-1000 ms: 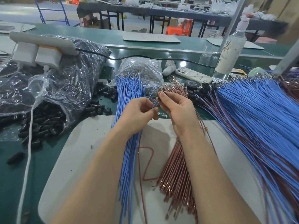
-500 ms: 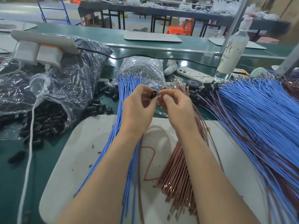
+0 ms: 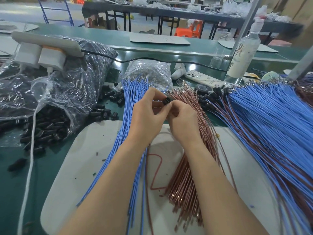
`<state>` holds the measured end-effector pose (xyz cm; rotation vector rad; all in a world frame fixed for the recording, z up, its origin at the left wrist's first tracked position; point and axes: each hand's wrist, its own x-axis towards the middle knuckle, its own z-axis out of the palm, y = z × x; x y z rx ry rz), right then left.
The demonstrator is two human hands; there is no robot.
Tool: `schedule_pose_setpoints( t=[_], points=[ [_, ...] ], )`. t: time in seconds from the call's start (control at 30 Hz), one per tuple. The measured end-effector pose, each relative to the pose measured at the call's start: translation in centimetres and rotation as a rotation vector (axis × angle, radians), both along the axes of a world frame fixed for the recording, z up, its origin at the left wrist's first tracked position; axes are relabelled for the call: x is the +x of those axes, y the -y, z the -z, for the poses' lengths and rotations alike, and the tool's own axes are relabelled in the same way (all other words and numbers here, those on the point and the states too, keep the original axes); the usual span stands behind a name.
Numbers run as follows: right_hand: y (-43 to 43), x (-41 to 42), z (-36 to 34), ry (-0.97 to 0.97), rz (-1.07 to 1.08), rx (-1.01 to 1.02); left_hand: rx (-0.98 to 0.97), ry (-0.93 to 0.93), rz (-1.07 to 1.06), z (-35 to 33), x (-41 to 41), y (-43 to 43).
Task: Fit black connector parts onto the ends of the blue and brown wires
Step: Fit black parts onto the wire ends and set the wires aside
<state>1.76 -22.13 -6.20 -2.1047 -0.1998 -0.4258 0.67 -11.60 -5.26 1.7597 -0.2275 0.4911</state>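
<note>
Your left hand [image 3: 149, 114] pinches the small black round connector part [image 3: 166, 100] between thumb and fingers, with the holed face turned up toward you. Your right hand [image 3: 183, 122] has its fingers curled and its fingertips [image 3: 169, 105] touch the near side of the same part. If a wire end is already between them, I cannot tell, because the fingers hide it. To do this step well, I think you should keep the left hand steady, line the metal terminal with one hole, and push it straight in, not at an angle, so the terminal does not bend. The hands are above the far ends of the bundle of loose blue wires [image 3: 130, 102] and the bundle of brown wires [image 3: 186, 167], which lie side by side on the white rounded board [image 3: 81, 167]. Loose black connector parts [image 3: 108, 106] lie left of the blue bundle, beside the clear plastic bag of them [image 3: 50, 122], and the big pile of blue and brown wires that already carry connectors [image 3: 271, 124] spreads to your right. One second ago a blue wire end stood between your fingertips and no connector showed. Half a second ago the connector was already there, and now the hands are closer together and its face is more visible.
</note>
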Motion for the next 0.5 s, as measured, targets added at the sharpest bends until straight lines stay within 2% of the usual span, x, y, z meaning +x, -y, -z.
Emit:
schedule_pose_setpoints(
  t=[0.5],
  points=[
    [0.53,0.05,0.29,0.07,0.028,-0.066,-0.091,-0.053,0.127,0.25,-0.07,-0.06]
  ],
)
